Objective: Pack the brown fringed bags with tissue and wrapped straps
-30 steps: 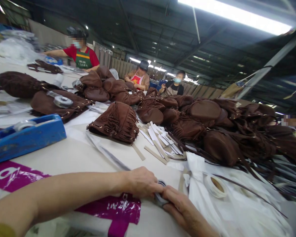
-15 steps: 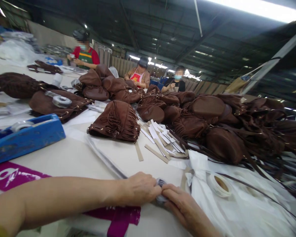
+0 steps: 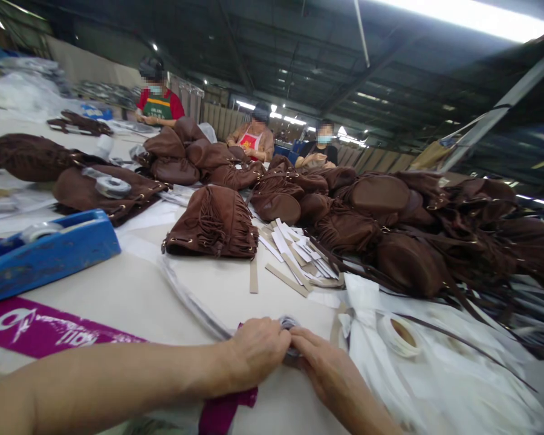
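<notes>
A strap (image 3: 194, 305) in pale, clear-looking wrapping runs from the fringed brown bag (image 3: 213, 223) across the table towards my hands. At its near end is a small grey coil (image 3: 288, 322), partly covered by my fingers. My left hand (image 3: 258, 350) is closed on the coil's left side. From the right, my right hand (image 3: 324, 365) grips it too, fingers bent over its edge and almost touching the left hand. The bag lies on its side, metal eyelets along its rim.
A blue tape dispenser (image 3: 49, 257) stands at left, above a purple strip (image 3: 63, 332) with white lettering. Card strips (image 3: 294, 254) lie before heaped brown bags (image 3: 381, 199). At right, a white roll (image 3: 399, 337) rests on thin white sheets (image 3: 453, 386). Several people sit across the table.
Both hands have shifted slightly upward with the coil, more of which shows above the fingers. The strap bows more, and the fringed bag has shifted slightly.
</notes>
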{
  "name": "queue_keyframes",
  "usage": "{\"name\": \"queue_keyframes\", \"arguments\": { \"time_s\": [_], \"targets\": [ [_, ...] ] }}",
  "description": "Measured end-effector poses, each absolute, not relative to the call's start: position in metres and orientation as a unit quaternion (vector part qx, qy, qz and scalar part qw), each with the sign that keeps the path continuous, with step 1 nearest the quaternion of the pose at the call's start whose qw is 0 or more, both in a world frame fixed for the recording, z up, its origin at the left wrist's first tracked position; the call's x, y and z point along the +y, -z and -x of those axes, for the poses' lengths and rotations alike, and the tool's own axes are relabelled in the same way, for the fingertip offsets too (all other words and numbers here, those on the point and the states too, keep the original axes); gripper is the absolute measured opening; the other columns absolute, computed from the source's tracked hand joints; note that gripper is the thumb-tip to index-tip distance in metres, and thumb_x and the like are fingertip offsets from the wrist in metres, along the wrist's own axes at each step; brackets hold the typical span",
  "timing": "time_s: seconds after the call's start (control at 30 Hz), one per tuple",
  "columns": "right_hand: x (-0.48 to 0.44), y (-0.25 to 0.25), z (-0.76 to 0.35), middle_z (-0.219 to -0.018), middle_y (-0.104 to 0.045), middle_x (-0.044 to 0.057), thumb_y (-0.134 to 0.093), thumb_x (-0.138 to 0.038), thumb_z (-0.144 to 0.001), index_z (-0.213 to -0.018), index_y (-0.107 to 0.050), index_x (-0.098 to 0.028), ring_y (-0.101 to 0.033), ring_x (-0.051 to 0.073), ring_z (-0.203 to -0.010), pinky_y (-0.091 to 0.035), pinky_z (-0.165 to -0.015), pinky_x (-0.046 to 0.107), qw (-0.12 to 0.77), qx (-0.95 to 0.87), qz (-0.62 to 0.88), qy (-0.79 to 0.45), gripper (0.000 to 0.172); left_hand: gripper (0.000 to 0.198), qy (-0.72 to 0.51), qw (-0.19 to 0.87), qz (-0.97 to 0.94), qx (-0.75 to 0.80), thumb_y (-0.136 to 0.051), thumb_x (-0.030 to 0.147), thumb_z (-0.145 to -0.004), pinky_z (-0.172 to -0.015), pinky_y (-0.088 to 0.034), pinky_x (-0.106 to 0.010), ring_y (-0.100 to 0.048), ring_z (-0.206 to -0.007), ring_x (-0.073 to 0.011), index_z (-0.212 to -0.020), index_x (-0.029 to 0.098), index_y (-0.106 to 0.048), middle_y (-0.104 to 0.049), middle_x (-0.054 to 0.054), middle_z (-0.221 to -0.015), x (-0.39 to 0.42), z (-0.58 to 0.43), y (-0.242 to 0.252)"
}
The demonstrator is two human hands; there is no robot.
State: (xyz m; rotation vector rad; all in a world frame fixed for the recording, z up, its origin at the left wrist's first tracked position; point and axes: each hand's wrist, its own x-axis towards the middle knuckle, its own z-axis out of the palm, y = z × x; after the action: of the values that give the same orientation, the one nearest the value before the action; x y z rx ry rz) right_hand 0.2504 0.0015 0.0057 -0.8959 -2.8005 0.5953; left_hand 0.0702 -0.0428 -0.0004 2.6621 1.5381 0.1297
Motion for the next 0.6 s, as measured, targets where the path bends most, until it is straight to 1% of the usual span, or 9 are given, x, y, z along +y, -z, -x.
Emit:
{"name": "queue_keyframes", "arguments": {
  "time_s": [0.03, 0.1, 0.17, 0.23, 0.27, 0.33, 0.4, 0.5, 0.6],
  "targets": [
    [-0.001, -0.004, -0.249, -0.113, -0.063, 0.009, -0.044, -0.004, -0.078, -0.102, -0.055, -0.021, -0.062, 0.023, -0.097, -0.049, -0.084, 0.036, 0.074, -0.924, 0.322, -0.193, 0.032, 0.015, -0.042, 0.036, -0.850, 0.524, -0.043, 0.008, -0.090, -0.067, -0.052, -0.036, -0.062, -0.083, -0.0241, -0.098, 0.012, -0.055, -0.063, -0.010, -0.091, -0.046, -0.077, 0.004],
    [-0.007, 0.002, -0.248, -0.108, -0.062, 0.010, -0.044, -0.007, -0.080, -0.096, -0.054, -0.020, -0.062, 0.022, -0.092, -0.050, -0.080, 0.034, 0.090, -0.913, 0.340, -0.206, 0.023, 0.012, -0.045, 0.050, -0.843, 0.534, -0.045, 0.010, -0.090, -0.069, -0.053, -0.036, -0.062, -0.083, -0.0241, -0.096, 0.012, -0.055, -0.063, -0.009, -0.089, -0.051, -0.081, 0.007],
    [-0.008, 0.005, -0.251, -0.097, -0.062, 0.007, -0.044, -0.010, -0.083, -0.089, -0.053, -0.021, -0.061, 0.021, -0.088, -0.049, -0.076, 0.031, 0.107, -0.915, 0.304, -0.243, 0.016, 0.009, -0.056, 0.056, -0.864, 0.498, -0.052, 0.022, -0.090, -0.067, -0.052, -0.034, -0.062, -0.080, -0.0232, -0.097, 0.016, -0.055, -0.062, -0.007, -0.088, -0.052, -0.071, 0.006],
    [-0.005, 0.003, -0.256, -0.089, -0.061, 0.005, -0.045, -0.011, -0.082, -0.082, -0.050, -0.022, -0.060, 0.019, -0.084, -0.048, -0.073, 0.029, 0.118, -0.922, 0.244, -0.277, 0.012, 0.021, -0.065, 0.039, -0.891, 0.448, -0.058, 0.037, -0.087, -0.061, -0.051, -0.031, -0.061, -0.077, -0.0226, -0.100, 0.021, -0.055, -0.061, -0.005, -0.087, -0.049, -0.055, 0.001],
    [-0.002, 0.001, -0.258, -0.087, -0.060, 0.004, -0.046, -0.011, -0.082, -0.080, -0.049, -0.022, -0.059, 0.019, -0.083, -0.047, -0.073, 0.028, 0.119, -0.923, 0.224, -0.289, 0.012, 0.024, -0.064, 0.025, -0.901, 0.427, -0.059, 0.040, -0.087, -0.059, -0.050, -0.030, -0.061, -0.076, -0.0223, -0.102, 0.022, -0.055, -0.061, -0.004, -0.087, -0.048, -0.048, -0.001],
    [0.001, -0.003, -0.257, -0.089, -0.061, 0.003, -0.046, -0.009, -0.080, -0.082, -0.050, -0.023, -0.060, 0.018, -0.085, -0.047, -0.074, 0.027, 0.107, -0.924, 0.212, -0.300, 0.015, 0.017, -0.059, 0.003, -0.910, 0.410, -0.055, 0.034, -0.090, -0.058, -0.049, -0.029, -0.060, -0.076, -0.0216, -0.101, 0.021, -0.055, -0.060, -0.005, -0.088, -0.046, -0.044, -0.001],
    [-0.002, -0.005, -0.253, -0.101, -0.062, 0.004, -0.046, -0.008, -0.078, -0.091, -0.053, -0.023, -0.061, 0.019, -0.093, -0.047, -0.079, 0.028, 0.088, -0.922, 0.242, -0.290, 0.022, 0.010, -0.061, -0.001, -0.898, 0.436, -0.048, 0.021, -0.092, -0.060, -0.050, -0.031, -0.060, -0.077, -0.0218, -0.098, 0.017, -0.054, -0.061, -0.006, -0.090, -0.048, -0.052, 0.005],
    [-0.013, -0.002, -0.243, -0.115, -0.059, 0.008, -0.047, -0.009, -0.078, -0.097, -0.053, -0.023, -0.063, 0.020, -0.096, -0.049, -0.080, 0.030, 0.093, -0.906, 0.324, -0.254, 0.024, 0.012, -0.075, 0.020, -0.858, 0.507, -0.047, 0.014, -0.090, -0.065, -0.052, -0.035, -0.061, -0.080, -0.0232, -0.100, 0.013, -0.053, -0.062, -0.008, -0.092, -0.055, -0.068, 0.014],
    [-0.017, 0.002, -0.242, -0.100, -0.062, 0.007, -0.045, -0.013, -0.084, -0.090, -0.052, -0.022, -0.063, 0.019, -0.087, -0.050, -0.075, 0.029, 0.127, -0.906, 0.304, -0.266, 0.013, 0.011, -0.068, 0.048, -0.874, 0.478, -0.054, 0.024, -0.089, -0.063, -0.051, -0.032, -0.062, -0.078, -0.0220, -0.097, 0.016, -0.054, -0.063, -0.006, -0.089, -0.054, -0.061, 0.010]
  ]
}}
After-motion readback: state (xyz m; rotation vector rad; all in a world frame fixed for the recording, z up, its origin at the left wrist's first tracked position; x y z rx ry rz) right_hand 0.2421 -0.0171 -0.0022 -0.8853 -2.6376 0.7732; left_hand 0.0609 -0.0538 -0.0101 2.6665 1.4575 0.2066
